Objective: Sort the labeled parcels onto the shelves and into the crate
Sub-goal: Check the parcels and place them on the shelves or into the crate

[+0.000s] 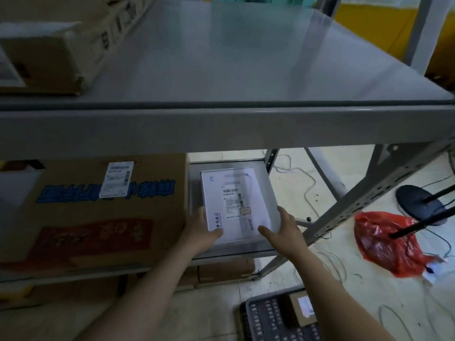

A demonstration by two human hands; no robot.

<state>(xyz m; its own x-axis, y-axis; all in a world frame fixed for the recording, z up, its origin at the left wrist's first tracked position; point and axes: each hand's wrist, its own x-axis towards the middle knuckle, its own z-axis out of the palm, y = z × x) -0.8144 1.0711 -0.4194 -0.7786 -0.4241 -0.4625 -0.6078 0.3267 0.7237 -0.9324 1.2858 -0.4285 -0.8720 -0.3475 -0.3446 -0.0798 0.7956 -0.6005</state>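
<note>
A white labeled box lies flat on the middle shelf of a grey metal rack, to the right of a large brown carton. My left hand holds the box's near left corner, thumb on top. My right hand is at the near right corner, thumb on the top face and fingers along the right side. A dark slatted crate stands on the floor at the lower right with a small brown labeled parcel inside it.
The upper shelf carries a brown carton at its far left. More cartons sit under the middle shelf. A red plastic bag, a black round stand base and loose cables lie on the floor at the right.
</note>
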